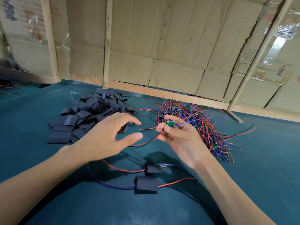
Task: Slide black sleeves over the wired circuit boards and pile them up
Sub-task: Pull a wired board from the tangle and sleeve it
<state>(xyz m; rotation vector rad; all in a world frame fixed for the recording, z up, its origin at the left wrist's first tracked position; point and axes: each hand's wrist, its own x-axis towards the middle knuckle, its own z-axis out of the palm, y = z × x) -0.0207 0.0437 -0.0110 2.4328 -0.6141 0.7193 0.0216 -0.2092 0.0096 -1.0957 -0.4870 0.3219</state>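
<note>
Circuit board (170,123), small and green, pinched at the fingertips of the right hand (178,137), raised just left of the tangled pile of wired boards (199,125) at 2 o'clock; red, black and blue wires trailing from it toward 9 and 3 o'clock. Left hand (107,137) spread wide, fingers straight, gripping nothing, hovering over the near edge of the heap of black sleeves (94,114) at 11 o'clock.

Step in hand, by the look of it: board picked, sleeve not yet fetched. Next move calls for taking a single sleeve off the heap, opening its flattened mouth and threading the loose wires through first.

Two finished boards in sleeves (146,184) lying on the green surface (259,168) at 6 o'clock, wires looping wide. Likely snags: dangling wires catching the tangle, and stray loops below. Cardboard wall (146,38) behind, at 12 o'clock.
</note>
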